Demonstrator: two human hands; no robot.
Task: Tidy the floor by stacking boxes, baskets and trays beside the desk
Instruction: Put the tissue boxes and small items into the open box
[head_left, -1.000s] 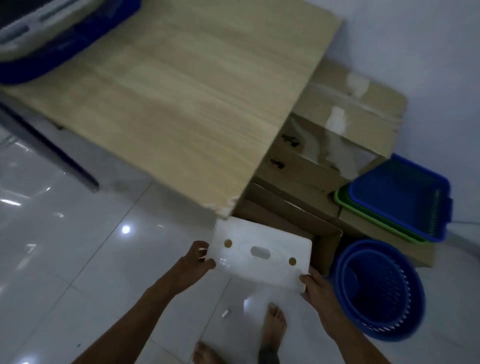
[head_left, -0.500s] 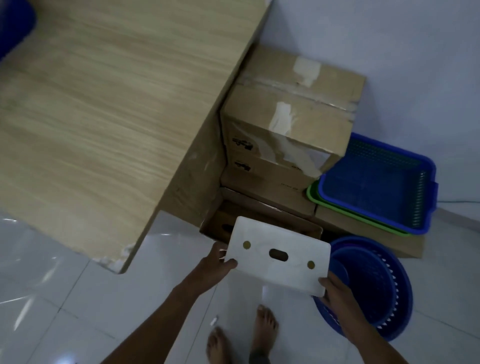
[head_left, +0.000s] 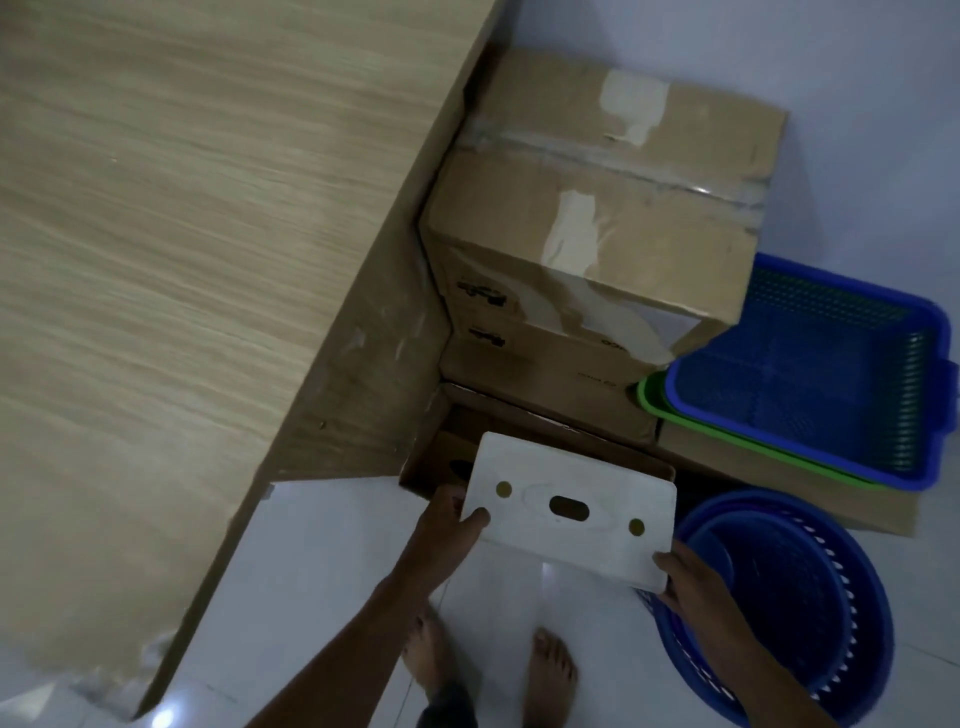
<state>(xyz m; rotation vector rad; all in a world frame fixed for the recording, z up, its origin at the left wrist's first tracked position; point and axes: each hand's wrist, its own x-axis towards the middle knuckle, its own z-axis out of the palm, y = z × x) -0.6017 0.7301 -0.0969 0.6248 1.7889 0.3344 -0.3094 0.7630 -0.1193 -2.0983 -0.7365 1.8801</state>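
Observation:
I hold a flat white box (head_left: 566, 499) with an oval slot and two round holes level in front of me. My left hand (head_left: 447, 525) grips its left end and my right hand (head_left: 691, 577) grips its lower right corner. The box hovers over an open low cardboard box (head_left: 441, 457) on the floor beside the wooden desk (head_left: 208, 234). Behind that stands a stack of taped cardboard boxes (head_left: 597, 208). Right of the stack, a blue mesh tray (head_left: 810, 374) sits nested in a green tray (head_left: 654, 400) on another carton.
A round blue basket (head_left: 810, 613) stands on the white tiled floor (head_left: 322, 571) under my right hand. My bare feet (head_left: 550, 670) are below the box. The white wall (head_left: 779, 52) closes the far side. Open floor lies left of my feet.
The view has swung left to right, so the desk now fills the left and the stack sits central. The white box, still in both hands, has come closer to the open carton.

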